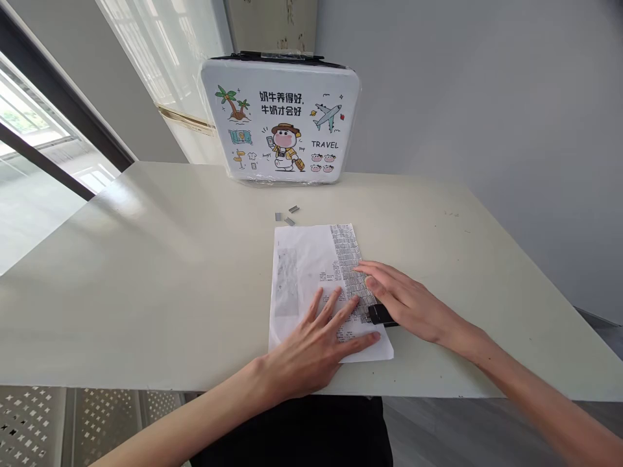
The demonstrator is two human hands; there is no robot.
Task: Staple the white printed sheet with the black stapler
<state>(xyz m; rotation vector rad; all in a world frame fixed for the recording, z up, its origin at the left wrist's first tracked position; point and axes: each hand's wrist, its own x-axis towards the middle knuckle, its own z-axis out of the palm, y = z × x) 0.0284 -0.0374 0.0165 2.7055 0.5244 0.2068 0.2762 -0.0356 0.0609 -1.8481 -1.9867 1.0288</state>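
Observation:
A stack of white paper (306, 241) lies on the table in front of me, with print and a grey picture on its top sheet. Rows of metal staples (346, 246) cover its right edge. My left hand (316, 344) lies flat on the lower part of the paper, fingers spread. A black stapler (380, 314) sits at the paper's right edge, its front end over the stapled strip. Over the stapler rests the palm of my right hand (411, 301), fingers stretched toward the staples. The hand hides most of the stapler's body.
Three short staple strips (294, 209) lie just beyond the paper. A white case with cartoon prints (287, 120) stands upright at the table's back edge, against the wall. A few tiny bits (451, 214) are scattered at the right of the table (146, 279). A window is at left.

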